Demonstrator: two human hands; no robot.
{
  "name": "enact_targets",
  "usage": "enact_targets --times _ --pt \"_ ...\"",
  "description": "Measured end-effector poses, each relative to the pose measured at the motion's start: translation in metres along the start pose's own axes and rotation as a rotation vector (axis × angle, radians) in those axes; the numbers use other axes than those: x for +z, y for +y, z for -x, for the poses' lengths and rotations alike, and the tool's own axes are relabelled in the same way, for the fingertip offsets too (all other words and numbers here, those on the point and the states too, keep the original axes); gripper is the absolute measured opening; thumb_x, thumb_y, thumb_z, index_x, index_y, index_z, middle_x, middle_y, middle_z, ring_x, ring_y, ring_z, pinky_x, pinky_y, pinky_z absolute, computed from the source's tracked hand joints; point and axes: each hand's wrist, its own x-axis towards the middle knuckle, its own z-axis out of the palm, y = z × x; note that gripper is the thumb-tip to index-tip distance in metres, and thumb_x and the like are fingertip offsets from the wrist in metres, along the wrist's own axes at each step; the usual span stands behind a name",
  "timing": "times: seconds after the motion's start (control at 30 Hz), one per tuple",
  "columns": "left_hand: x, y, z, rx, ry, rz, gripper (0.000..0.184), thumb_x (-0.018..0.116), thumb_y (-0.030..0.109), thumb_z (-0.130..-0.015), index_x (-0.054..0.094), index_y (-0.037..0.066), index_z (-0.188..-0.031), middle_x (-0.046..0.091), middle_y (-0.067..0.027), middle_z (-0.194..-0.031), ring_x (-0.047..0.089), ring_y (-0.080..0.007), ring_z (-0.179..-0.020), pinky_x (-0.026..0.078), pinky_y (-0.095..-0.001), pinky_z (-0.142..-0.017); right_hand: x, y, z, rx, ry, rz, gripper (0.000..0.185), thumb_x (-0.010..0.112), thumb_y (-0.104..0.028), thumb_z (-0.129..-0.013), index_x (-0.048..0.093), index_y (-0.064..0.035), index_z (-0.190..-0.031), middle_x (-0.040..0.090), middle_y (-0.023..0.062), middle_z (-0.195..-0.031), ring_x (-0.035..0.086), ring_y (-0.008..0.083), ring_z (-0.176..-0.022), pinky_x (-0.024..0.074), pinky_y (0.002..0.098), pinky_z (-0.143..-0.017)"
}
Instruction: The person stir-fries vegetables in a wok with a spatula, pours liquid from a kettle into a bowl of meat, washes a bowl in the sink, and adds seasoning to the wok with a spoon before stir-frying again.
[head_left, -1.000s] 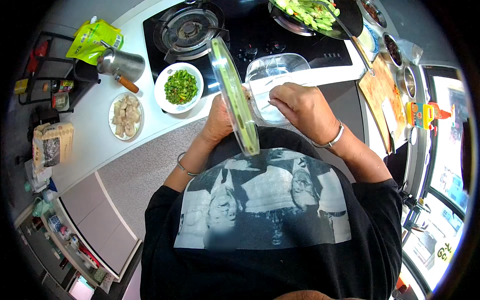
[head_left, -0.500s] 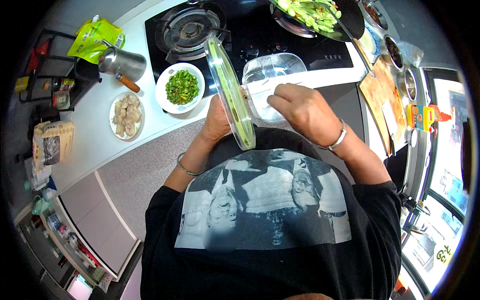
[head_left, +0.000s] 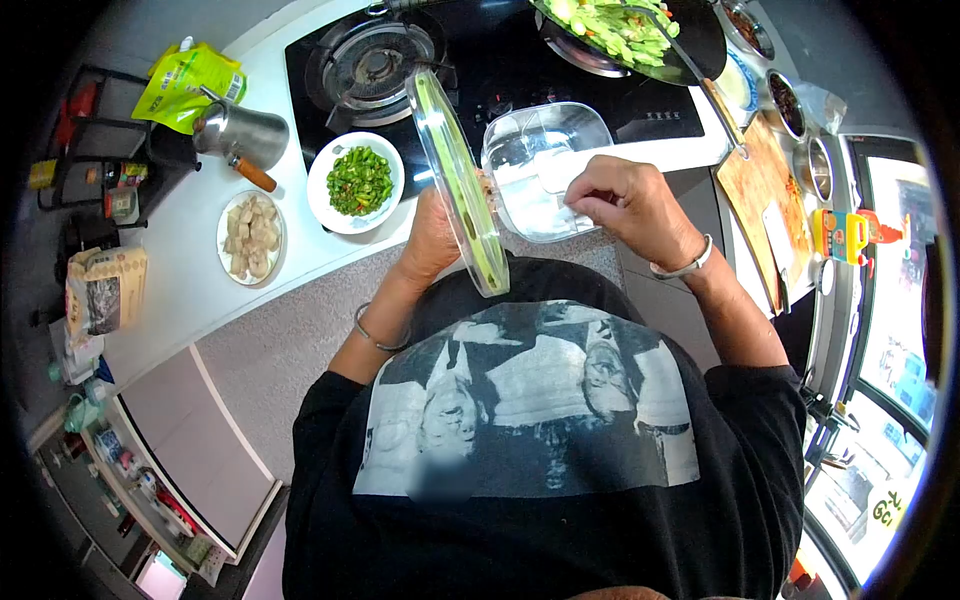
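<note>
Lid (head_left: 456, 180), clear and green, is tipped up and gripped by the left hand (head_left: 431, 242) beside 1 clear tub (head_left: 520, 195). Right hand (head_left: 632, 208) is bunched at the tub's right edge, can't tell if it's pinching anything tbh.

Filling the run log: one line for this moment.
left hand: holding lid on edge | right hand: pinched over clear container | bowl: chopped greens | pan: vegetables
</note>
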Motion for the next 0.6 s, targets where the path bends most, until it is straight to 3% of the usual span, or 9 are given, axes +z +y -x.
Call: enact_targets --times 0.1,0.13,0.3,0.37,0.6 --pt "0.004 0.002 -0.003 0.005 -0.005 0.005 0.022 0.068 0.011 -0.079 0.062 0.001 -0.098 0.065 -0.0069 -0.085 0.062 -0.0165 -0.078 0.050 -0.0308 -0.074 -0.005 0.007 0.001 0.263 0.017 -0.183 0.004 0.065 -0.001 -0.077 0.065 0.0009 -0.081 0.061 0.0033 -0.073 0.055 0.0081 -0.061 0.0440 0.0219 -0.055" --pt "0.005 0.003 -0.004 0.013 -0.011 0.013 0.021 0.067 0.012 -0.080 0.062 0.001 -0.097 0.066 -0.0071 -0.084 0.063 -0.0168 -0.077 0.050 -0.0311 -0.073 -0.007 0.013 0.001 0.258 0.022 -0.210 0.005 0.064 -0.003 -0.079 0.067 -0.0008 -0.082 0.060 0.0005 -0.070 0.052 0.0042 -0.058 0.0416 0.0188 -0.051" --pt "0.008 0.005 -0.012 0.096 0.026 -0.213 0.026 0.068 0.016 -0.078 0.062 0.000 -0.097 0.066 -0.0085 -0.084 0.063 -0.0177 -0.078 0.051 -0.0310 -0.072 -0.027 0.011 -0.006 0.448 0.018 -0.384 0.004 0.064 -0.005 -0.080 0.067 -0.0028 -0.083 0.057 -0.0024 -0.064 0.049 0.0024 -0.054 0.0380 0.0162 -0.047" --pt "0.011 0.022 -0.012 0.085 0.021 -0.365 0.027 0.069 0.015 -0.077 0.061 0.000 -0.098 0.066 -0.0087 -0.085 0.063 -0.0178 -0.078 0.051 -0.0311 -0.073 -0.036 0.020 -0.008 0.490 0.032 -0.487 0.004 0.065 -0.004 -0.079 0.066 -0.0024 -0.082 0.058 -0.0023 -0.065 0.049 0.0023 -0.054 0.0381 0.0165 -0.047" --pt "-0.008 -0.042 -0.021 0.073 0.095 -0.126 0.027 0.069 0.012 -0.076 0.058 -0.001 -0.097 0.063 -0.0129 -0.084 0.063 -0.0250 -0.076 0.049 -0.0345 -0.070 -0.104 0.057 -0.045 0.406 0.251 -0.560 0.004 0.064 -0.006 -0.081 0.065 -0.0036 -0.083 0.057 -0.0020 -0.066 0.050 0.0045 -0.053 0.0408 0.0176 -0.047"
